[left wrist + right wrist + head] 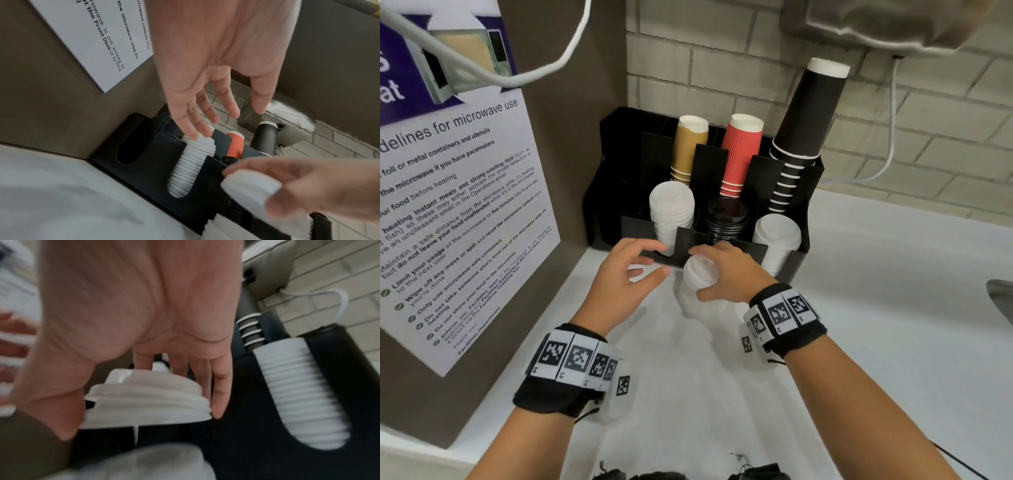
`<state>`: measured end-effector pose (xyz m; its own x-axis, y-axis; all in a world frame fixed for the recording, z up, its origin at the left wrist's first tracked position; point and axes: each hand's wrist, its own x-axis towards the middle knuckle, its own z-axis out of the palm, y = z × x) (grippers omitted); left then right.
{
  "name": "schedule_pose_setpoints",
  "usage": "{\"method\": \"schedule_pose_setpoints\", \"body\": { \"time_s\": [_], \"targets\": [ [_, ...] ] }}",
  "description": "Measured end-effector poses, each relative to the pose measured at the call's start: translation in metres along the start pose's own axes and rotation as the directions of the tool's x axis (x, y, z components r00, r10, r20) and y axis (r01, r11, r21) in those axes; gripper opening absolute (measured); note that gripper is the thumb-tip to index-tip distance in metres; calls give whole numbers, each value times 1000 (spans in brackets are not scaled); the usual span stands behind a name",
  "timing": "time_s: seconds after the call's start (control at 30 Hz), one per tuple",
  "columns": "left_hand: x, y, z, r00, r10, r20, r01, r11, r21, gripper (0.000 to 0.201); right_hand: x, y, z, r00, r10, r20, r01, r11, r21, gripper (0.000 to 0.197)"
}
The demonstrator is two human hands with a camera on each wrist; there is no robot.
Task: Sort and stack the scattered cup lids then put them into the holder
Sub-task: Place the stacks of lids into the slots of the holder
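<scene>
Near the frame's centre, before the black holder [796,260], the right hand [726,274] clasps stacked white lids [700,274] while the left hand [625,274] hovers with fingers spread, holding nothing

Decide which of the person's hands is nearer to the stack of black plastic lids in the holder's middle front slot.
Right. The right hand, gripping a small stack of white plastic lids, sits just in front of the stack of black plastic lids. The left hand hovers open farther left, before the left white stack.
</scene>
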<state>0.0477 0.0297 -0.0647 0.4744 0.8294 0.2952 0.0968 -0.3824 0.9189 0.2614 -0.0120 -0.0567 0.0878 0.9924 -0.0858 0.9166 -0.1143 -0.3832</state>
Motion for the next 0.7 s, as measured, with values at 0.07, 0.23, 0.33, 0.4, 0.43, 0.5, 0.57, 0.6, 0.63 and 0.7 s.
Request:
{"method": "schedule_pose_setpoints", "body": {
  "time_s": [0.07, 0.23, 0.33, 0.4, 0.43, 0.5, 0.57, 0.6, 0.63, 0.7],
  "targets": [
    [0, 2, 5, 999, -25, 31, 25, 999, -20, 42, -8, -4, -12, 994, -26, -111, 45, 983, 176, 76],
    [1, 14, 29, 983, -52, 174, 85, 979, -185, 94, -38, -30, -25, 982, -81, -172, 178, 708, 684, 58],
    [2, 20, 37, 991, -7, 137, 41, 967, -251, 83, -51, -33, -22, 986, -54, -158, 159, 591, 790, 54],
    [2, 20, 36, 990, 5, 139, 32, 965, -260, 82, -56, -29, -20, 991, -56, -123, 134, 542, 830, 56],
    [3, 20, 35, 987, 5, 158, 38, 963, -267, 83, -58, -26, -19, 992, -61, -109, 125, 519, 846, 58],
    [2, 22, 34, 982, 5, 191, 50, 959, -280, 85, -62, -21, -20, 993, -60, -105, 121, 503, 856, 58],
    [1, 24, 36, 984, 2, 178, 50, 957, -284, 85, -64, -18, -21, 990, -55, -127, 137, 509, 850, 57],
    [1, 25, 38, 987, -4, 163, 51, 956, -287, 85, -64, -18, -22, 989, -48, -137, 143, 502, 853, 56],
    [1, 26, 40, 988, -8, 154, 53, 955, -291, 86, -65, -17, -23, 989, -39, -144, 145, 492, 859, 55],
    [1, 28, 41, 987, -7, 160, 57, 950, -307, 88, -66, -18, -23, 989, -40, -141, 143, 484, 863, 55]
  ]
}}
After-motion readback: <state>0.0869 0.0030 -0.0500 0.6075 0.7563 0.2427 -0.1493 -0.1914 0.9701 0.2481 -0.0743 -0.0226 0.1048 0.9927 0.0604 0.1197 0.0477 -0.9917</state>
